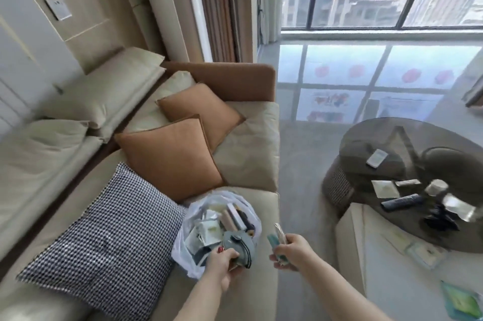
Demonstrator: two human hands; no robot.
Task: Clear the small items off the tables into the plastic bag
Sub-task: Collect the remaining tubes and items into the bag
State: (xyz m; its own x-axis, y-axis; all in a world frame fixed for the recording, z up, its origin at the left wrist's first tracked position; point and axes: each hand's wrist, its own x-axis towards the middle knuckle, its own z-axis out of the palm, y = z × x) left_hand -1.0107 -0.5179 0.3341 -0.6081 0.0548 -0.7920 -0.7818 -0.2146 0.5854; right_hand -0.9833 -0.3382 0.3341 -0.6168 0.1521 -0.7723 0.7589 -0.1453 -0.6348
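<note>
Many small items fill the plastic bag [249,205], which is thin, clear-white and open at the top; it sits on the beige sofa [251,153] beside a checked cushion [104,232]. The left hand [222,262] grips a grey pouch [241,245] over the bag's mouth. The right hand [292,251], just beside the bag, holds teal and pale slim things [275,238] in curled fingers.

The bag [217,232] sits on the sofa [245,158] at my 11 o'clock, cushions [170,161] behind it; the table [418,190] stands at 2 o'clock
</note>
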